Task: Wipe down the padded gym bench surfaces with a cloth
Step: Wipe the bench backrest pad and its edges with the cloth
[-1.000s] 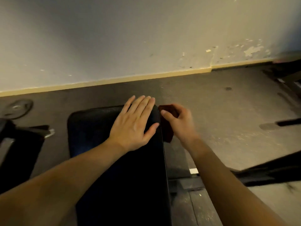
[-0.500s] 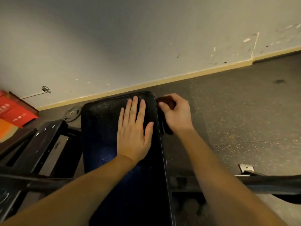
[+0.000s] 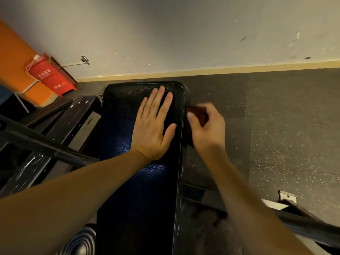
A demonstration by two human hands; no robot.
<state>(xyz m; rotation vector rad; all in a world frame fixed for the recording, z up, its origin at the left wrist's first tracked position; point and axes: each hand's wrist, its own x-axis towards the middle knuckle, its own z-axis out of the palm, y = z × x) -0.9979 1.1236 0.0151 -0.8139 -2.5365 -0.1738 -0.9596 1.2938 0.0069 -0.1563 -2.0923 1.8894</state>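
Our left hand (image 3: pixel 153 129) lies flat, fingers together, on black padded vinyl bench (image 3: pixel 128 190); right hand (image 3: pixel 207 128) pinches dark-red cloth (image 3: pixel 199 112) vs. bench's right edge.

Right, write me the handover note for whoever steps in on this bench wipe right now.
Left hand: open, flat on top of the bench pad, near its far end.
Right hand: grips the dark red cloth against the pad's right side edge; the hand is blurred.
Done: cannot tell which surfaces are already wiped.
Left: finish the right edge, then probably the top and the other sides.
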